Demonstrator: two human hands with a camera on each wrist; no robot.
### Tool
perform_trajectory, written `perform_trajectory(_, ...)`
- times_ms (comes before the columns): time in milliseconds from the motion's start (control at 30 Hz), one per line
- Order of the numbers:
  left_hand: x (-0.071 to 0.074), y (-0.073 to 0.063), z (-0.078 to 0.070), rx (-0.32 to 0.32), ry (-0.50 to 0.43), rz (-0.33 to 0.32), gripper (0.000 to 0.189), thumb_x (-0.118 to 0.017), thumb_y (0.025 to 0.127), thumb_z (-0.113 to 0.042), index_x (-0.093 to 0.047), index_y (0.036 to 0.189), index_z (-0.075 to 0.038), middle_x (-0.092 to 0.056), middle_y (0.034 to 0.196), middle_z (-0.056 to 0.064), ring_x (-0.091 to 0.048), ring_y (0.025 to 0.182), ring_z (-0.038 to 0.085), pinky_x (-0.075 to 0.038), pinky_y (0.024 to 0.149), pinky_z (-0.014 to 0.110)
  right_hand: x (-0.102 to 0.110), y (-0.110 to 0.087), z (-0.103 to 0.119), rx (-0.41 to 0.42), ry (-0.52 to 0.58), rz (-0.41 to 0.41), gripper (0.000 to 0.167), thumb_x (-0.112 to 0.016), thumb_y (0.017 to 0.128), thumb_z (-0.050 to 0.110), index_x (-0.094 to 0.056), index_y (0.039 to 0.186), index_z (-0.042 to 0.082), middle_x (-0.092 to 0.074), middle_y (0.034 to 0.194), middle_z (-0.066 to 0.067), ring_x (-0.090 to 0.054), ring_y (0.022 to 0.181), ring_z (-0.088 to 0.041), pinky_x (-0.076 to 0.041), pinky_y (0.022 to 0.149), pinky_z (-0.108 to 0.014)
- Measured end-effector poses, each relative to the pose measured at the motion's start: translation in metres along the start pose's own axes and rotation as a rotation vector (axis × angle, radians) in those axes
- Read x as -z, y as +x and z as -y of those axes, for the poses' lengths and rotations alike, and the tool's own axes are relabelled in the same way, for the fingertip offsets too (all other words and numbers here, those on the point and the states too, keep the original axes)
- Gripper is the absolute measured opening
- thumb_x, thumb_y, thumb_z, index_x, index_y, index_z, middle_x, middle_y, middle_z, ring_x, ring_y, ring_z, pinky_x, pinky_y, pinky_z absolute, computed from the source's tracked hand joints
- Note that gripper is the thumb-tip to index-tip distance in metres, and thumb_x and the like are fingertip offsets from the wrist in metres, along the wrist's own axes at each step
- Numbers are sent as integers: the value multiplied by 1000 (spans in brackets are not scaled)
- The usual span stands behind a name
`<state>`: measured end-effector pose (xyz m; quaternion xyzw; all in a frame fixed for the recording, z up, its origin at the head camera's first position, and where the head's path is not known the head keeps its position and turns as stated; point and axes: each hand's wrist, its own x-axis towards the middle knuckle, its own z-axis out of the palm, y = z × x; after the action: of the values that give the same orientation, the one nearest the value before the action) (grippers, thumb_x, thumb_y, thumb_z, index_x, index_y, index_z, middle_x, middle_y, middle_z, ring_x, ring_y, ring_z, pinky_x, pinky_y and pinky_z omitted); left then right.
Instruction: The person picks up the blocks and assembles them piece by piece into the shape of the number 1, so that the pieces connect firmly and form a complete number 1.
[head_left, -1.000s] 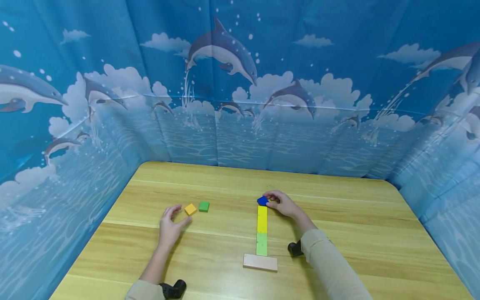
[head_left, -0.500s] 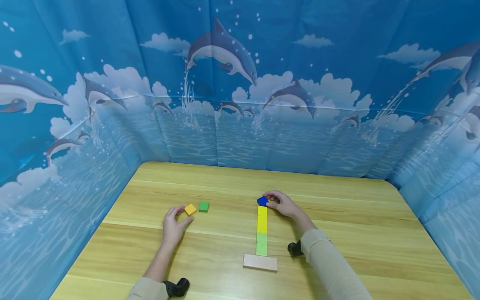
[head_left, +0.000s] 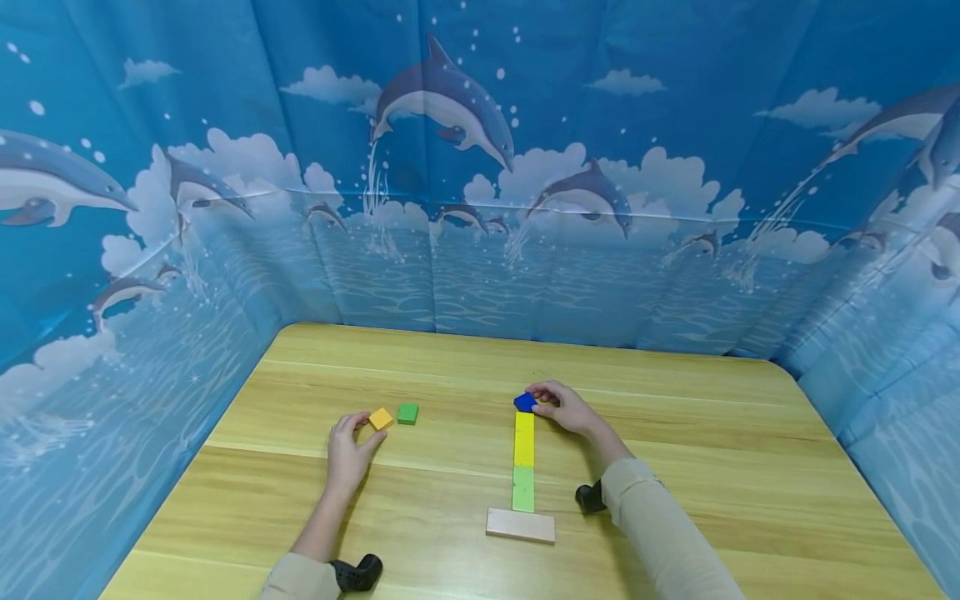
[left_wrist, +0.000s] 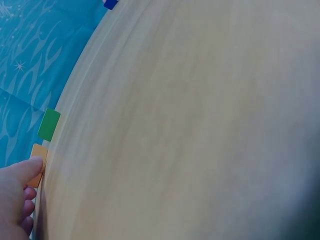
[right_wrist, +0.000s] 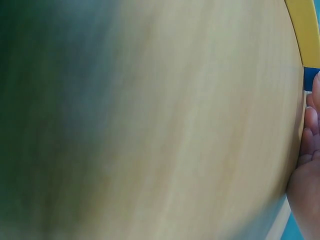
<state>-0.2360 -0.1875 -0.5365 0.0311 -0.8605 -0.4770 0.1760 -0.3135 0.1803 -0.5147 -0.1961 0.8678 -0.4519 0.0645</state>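
My left hand pinches an orange square block between thumb and fingers on the left of the table. The left wrist view shows the thumb against this block. Just right of it lies a green block. My right hand holds a small blue block at its right side, so part of it is covered. The blue block sits at the far end of a yellow block. A light green block continues the line toward me, and a pale wooden block lies crosswise at the near end.
The wooden table has rounded far corners. A blue dolphin-print curtain encloses it at the back and sides. Black wrist devices show at my left and right sleeves.
My left hand has moved slightly right and closed its thumb and fingers in on the orange block. The right hand and the blocks have stayed in place.
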Motion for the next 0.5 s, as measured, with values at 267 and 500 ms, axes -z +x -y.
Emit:
perform_trajectory(267,-1,0,0,-11,-13,-32,39,-73,75,-5,-58,108,8,-58,103,21,-50,99,35,-41,89,46,0,0,0,5,-3,-4,28,-56,90,5,-55,117,-2,-54,110,-15,-47,96,-26,-39,86,-39)
perform_trajectory(500,-3,-1,0,-7,-60,-71,37,-75,72,-3,-60,104,8,-59,99,20,-52,95,34,-43,86,44,0,0,1,0,-5,-6,29,-56,90,6,-55,118,-1,-54,110,-15,-47,96,-26,-39,86,-39)
